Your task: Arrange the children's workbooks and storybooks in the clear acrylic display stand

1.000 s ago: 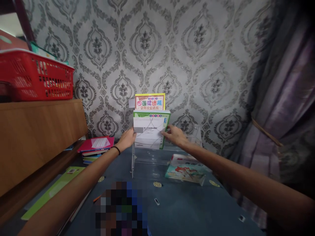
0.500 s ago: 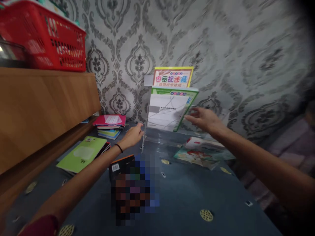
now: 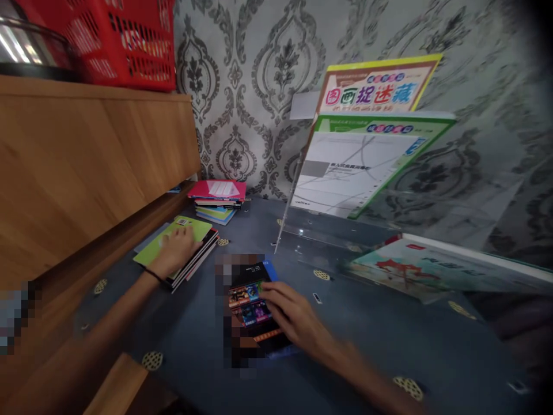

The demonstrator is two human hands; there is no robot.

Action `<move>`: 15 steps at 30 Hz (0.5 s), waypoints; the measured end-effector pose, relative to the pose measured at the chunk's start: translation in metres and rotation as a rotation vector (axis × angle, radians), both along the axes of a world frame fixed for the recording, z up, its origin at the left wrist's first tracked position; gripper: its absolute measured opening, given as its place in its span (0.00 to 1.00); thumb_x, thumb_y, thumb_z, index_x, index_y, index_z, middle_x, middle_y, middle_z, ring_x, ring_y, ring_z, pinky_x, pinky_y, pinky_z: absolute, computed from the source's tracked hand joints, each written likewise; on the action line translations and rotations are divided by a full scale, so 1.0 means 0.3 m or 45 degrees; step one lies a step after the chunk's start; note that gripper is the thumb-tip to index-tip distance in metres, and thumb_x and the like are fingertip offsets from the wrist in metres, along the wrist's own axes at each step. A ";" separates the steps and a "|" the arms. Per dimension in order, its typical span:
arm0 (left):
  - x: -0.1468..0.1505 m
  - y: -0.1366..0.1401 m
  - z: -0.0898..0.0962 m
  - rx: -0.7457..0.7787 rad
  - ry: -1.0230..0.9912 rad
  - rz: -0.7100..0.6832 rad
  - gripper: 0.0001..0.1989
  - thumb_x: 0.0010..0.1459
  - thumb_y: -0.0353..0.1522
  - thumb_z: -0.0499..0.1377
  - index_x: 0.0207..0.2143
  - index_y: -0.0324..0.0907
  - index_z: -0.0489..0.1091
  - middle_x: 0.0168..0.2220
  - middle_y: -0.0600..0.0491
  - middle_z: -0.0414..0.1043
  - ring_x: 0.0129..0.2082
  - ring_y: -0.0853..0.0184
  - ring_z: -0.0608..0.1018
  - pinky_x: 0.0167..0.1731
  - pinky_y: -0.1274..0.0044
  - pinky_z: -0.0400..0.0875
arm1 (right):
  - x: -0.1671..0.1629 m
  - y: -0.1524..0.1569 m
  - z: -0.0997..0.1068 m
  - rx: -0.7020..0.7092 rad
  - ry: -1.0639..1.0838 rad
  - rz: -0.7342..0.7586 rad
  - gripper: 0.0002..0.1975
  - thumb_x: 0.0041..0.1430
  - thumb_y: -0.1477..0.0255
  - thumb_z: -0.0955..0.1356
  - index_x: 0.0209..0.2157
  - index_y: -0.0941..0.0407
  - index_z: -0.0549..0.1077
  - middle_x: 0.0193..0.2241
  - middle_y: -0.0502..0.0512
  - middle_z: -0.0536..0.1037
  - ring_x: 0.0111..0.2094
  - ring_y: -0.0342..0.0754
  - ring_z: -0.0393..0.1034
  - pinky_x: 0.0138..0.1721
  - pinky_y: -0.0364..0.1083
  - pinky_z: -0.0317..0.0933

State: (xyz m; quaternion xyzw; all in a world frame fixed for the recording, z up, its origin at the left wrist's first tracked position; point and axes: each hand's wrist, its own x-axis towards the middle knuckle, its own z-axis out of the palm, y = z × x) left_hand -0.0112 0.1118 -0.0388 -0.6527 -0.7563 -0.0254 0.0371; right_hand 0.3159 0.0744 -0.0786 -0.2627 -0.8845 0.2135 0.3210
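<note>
Grey damask wallpaper (image 3: 287, 63), 12 o'clock, behind a blue-grey counter (image 3: 354, 351). Item: green book (image 3: 152, 251), 8 o'clock, topping a small pile; my left fingers (image 3: 185, 233) spread over its cover, grip impossible to tell. Item: dark book (image 3: 254, 317) with coloured panels, 6 o'clock, partly pixelated; my right fingers (image 3: 279, 294), slightly bent, at its right side, whether gripping I cannot tell. Item: pink-topped stack (image 3: 205, 189), 9 o'clock. Item: clear stand (image 3: 302, 231), 3 o'clock; yellow-edged book (image 3: 367, 95) behind a green-bordered one (image 3: 332, 184), turquoise book (image 3: 397, 271) lower, 4 o'clock. Item: red basket (image 3: 142, 72), 10 o'clock, on wooden cabinet (image 3: 108, 132)
</note>
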 end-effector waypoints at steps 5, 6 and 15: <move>-0.234 -0.012 -0.025 -0.101 -0.115 0.271 0.32 0.63 0.53 0.48 0.54 0.36 0.65 0.56 0.33 0.70 0.55 0.46 0.75 0.47 0.64 0.70 | -0.113 0.001 -0.072 -0.254 0.118 0.029 0.13 0.66 0.75 0.62 0.45 0.52 0.75 0.45 0.58 0.79 0.47 0.50 0.76 0.49 0.51 0.71; -0.268 -0.014 -0.029 -0.123 -0.147 0.307 0.34 0.61 0.56 0.47 0.52 0.36 0.66 0.54 0.33 0.72 0.53 0.47 0.76 0.45 0.65 0.71 | -0.129 0.003 -0.075 -0.285 0.134 0.028 0.12 0.66 0.75 0.62 0.44 0.52 0.75 0.45 0.57 0.79 0.47 0.50 0.76 0.49 0.51 0.71; -0.335 0.010 0.017 -0.271 -0.221 0.287 0.32 0.54 0.60 0.50 0.35 0.41 0.71 0.43 0.40 0.78 0.41 0.52 0.81 0.32 0.72 0.69 | -0.198 0.016 -0.090 -0.431 0.230 -0.018 0.11 0.65 0.74 0.62 0.40 0.53 0.76 0.42 0.56 0.79 0.44 0.51 0.76 0.46 0.52 0.69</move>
